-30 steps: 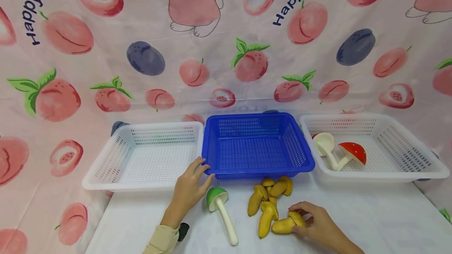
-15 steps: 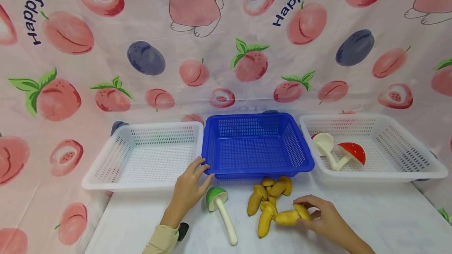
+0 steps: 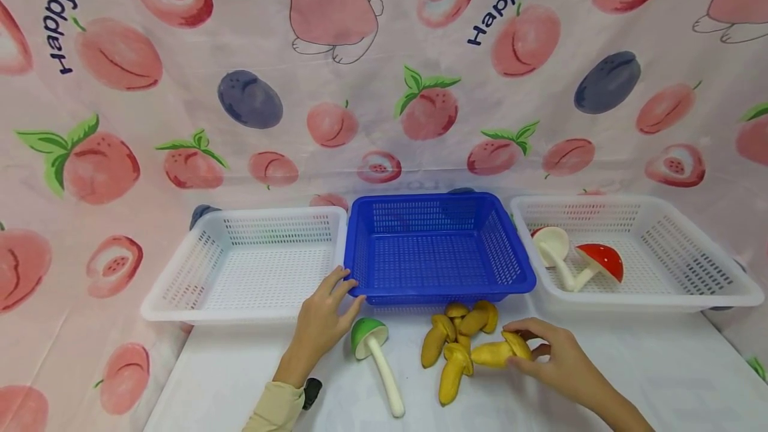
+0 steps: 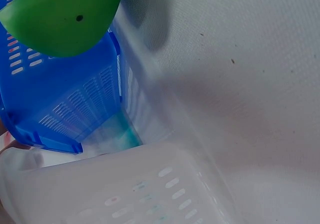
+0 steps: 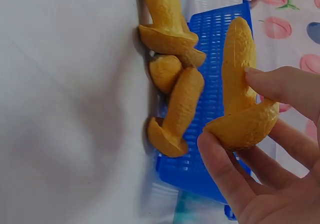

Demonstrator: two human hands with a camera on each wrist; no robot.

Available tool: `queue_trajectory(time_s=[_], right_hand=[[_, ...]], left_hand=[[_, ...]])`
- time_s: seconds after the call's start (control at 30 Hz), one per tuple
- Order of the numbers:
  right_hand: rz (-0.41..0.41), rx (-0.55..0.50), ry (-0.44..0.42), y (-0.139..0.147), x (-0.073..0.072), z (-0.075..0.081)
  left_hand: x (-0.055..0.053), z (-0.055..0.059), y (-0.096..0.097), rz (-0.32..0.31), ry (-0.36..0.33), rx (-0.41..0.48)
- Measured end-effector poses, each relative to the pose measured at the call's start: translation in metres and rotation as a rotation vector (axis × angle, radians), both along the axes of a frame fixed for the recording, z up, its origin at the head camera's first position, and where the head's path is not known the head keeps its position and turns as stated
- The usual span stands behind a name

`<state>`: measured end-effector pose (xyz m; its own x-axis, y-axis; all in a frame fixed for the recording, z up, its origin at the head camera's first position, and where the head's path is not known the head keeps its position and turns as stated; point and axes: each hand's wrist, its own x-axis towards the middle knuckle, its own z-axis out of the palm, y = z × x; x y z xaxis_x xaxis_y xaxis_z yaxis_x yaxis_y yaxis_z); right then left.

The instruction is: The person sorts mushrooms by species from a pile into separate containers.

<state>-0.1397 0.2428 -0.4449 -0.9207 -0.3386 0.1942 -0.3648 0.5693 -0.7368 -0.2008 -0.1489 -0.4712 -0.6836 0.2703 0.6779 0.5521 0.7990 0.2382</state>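
Observation:
My right hand (image 3: 558,360) pinches a yellow toy mushroom (image 3: 493,355) by its cap, stem pointing left. In the right wrist view, thumb and fingers hold that mushroom (image 5: 238,74) around cap and stem. Several more yellow mushrooms (image 3: 453,379) lie clustered on the table to its left. My left hand (image 3: 323,320) rests by the front left corner of the blue basket (image 3: 444,291), fingers loosely spread at the rim. A green-capped mushroom (image 3: 384,373) with a long white stem lies just right of the left hand; its green cap (image 4: 67,19) shows in the left wrist view.
A white basket (image 3: 240,316) stands on the left of the blue one. On the right, another white basket (image 3: 654,300) contains red-capped mushrooms (image 3: 602,261). Peach-printed cloth (image 3: 384,105) hangs behind the baskets, and a white cloth (image 3: 636,365) covers the table.
My right hand has carried the pinched yellow mushroom a little to the right and upward in the head view, away from the cluster. My left hand has stayed in place.

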Motion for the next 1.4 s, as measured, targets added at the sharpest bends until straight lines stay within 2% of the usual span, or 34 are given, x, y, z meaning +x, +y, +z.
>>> queue_trajectory(time_s=[0.23,0.5,0.8,1.1,1.4], right_hand=[[-0.010,-0.021,0.113,0.000,-0.006,0.009],[-0.043,0.032,0.122,0.005,-0.015,0.023],[-0.058,0.060,0.187,0.003,-0.033,0.031],[-0.036,0.065,0.224,0.001,-0.048,0.041],[-0.021,0.069,0.252,-0.002,-0.066,0.044]], left_hand=[[0.000,0.000,-0.001,-0.002,0.005,-0.001],[-0.001,0.001,0.000,-0.004,0.012,-0.012],[0.000,-0.001,-0.001,0.003,0.016,-0.019],[-0.001,-0.003,0.000,-0.005,0.028,-0.014],[-0.001,-0.002,0.000,0.000,0.019,-0.016]])
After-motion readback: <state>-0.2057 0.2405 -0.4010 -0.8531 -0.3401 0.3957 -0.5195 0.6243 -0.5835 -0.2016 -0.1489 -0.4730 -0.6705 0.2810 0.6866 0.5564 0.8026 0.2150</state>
